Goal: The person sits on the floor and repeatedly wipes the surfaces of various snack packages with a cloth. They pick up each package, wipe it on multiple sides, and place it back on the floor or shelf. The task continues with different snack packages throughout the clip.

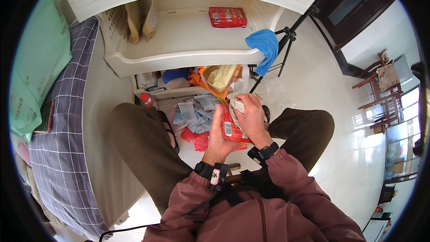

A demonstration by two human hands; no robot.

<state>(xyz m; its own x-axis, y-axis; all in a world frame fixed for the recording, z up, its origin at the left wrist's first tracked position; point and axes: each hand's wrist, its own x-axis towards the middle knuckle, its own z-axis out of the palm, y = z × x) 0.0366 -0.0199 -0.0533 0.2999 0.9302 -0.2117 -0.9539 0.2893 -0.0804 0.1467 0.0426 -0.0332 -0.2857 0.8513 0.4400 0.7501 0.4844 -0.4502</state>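
My left hand grips a red printed packet by its left side, over the floor between my knees. My right hand holds a crumpled pale cloth against the packet's upper face; part of that face is hidden by the fingers. Just beyond my hands, an orange bag with pale crumpled material in its mouth leans at the lowest shelf. On the floor beneath lie several small white and blue sachets and a crumpled red plastic wrapper.
Ahead stands a white plastic shelf rack, with another red packet and brown paper bags on its middle tier. A blue cloth drapes over its right corner, beside a black tripod. A red-capped can stands near my left foot.
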